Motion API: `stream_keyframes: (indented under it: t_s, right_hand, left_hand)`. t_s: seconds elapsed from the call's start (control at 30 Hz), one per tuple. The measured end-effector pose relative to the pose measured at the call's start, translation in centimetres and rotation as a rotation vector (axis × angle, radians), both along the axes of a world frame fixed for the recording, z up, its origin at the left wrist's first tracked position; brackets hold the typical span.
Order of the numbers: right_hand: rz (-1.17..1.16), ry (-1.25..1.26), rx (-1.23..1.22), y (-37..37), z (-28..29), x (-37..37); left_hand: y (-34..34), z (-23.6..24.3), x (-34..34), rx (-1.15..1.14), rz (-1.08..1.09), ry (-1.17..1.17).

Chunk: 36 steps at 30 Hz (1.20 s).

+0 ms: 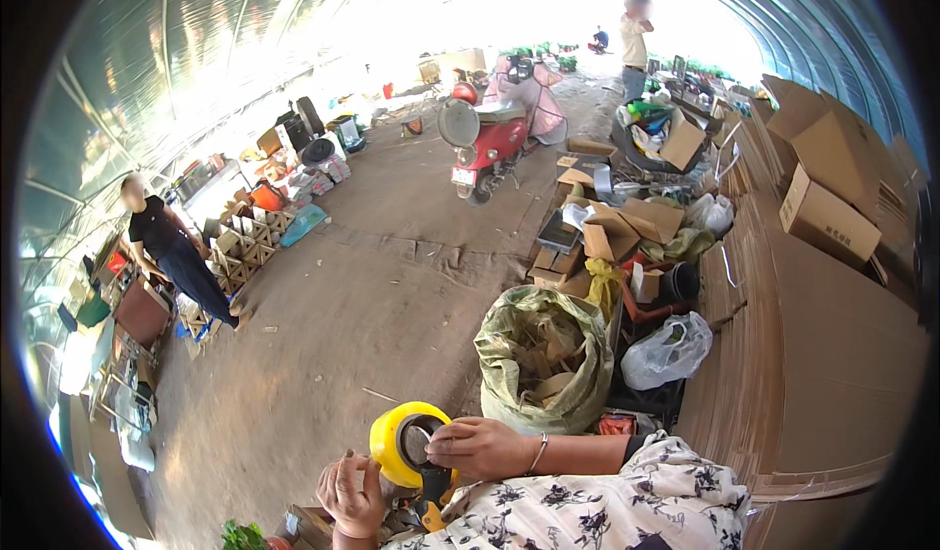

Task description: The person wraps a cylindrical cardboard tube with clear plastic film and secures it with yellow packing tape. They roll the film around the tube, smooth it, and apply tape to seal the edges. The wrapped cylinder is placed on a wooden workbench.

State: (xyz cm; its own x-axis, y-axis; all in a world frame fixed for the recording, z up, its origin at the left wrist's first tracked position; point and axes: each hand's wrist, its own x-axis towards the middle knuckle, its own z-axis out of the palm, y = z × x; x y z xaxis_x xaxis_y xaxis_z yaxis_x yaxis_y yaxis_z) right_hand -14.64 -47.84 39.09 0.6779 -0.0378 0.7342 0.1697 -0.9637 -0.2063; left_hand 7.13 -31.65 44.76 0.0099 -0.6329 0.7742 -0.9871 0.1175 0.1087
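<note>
A tape dispenser with a thick yellow roll of tape (384,440) around its dark hub is in front of me at the lower middle. Its black and orange handle (429,513) points down toward my lap. My right hand (482,448) comes in from the right, closed on the dispenser with its fingers at the roll's hub. Beside the roll's left edge is my left hand (352,494), its fingers curled. Whatever may lie between those fingers is too small to make out.
A large green woven sack (490,379) of scraps stands just ahead on the right. Flattened cardboard (842,354) is stacked along my right side. A red scooter (497,147) is parked farther off. One person (176,247) stands at left, another (634,51) at the back.
</note>
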Motion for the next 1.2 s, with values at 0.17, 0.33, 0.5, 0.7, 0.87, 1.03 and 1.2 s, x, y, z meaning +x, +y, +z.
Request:
stream_keyframes:
  t_s: [0.17,0.33,0.5,0.7,0.87,1.03,1.2]
  right_hand:
    - [-0.041,0.001,0.039,1.8,-0.7,-0.5]
    - [0.147,-0.012,-0.091,-8.8,-1.2,-2.9]
    - [0.082,0.038,0.061,-7.0,-4.0,-8.0]
    - [0.05,0.131,-0.054,1.2,-0.5,-5.3]
    - [0.129,0.161,-0.078,2.1,0.7,-2.8]
    - [0.211,0.145,-0.047,3.1,-1.0,-2.3]
    - [0.292,0.159,0.001,3.3,-1.5,-1.1]
  left_hand:
    - [0.7,0.2,0.1,0.038,-0.054,-0.002]
    - [-5.0,-1.7,-6.0,-0.066,0.166,0.057]
    - [-5.6,-3.3,-10.4,0.022,0.126,0.299]
    - [1.9,-4.4,-6.6,0.135,-0.039,0.905]
    - [5.8,-4.1,-5.9,0.367,-0.347,1.581]
    - [8.1,-4.9,-7.3,0.538,-0.479,1.726]
    - [8.2,-6.1,-6.8,0.526,-0.539,1.876]
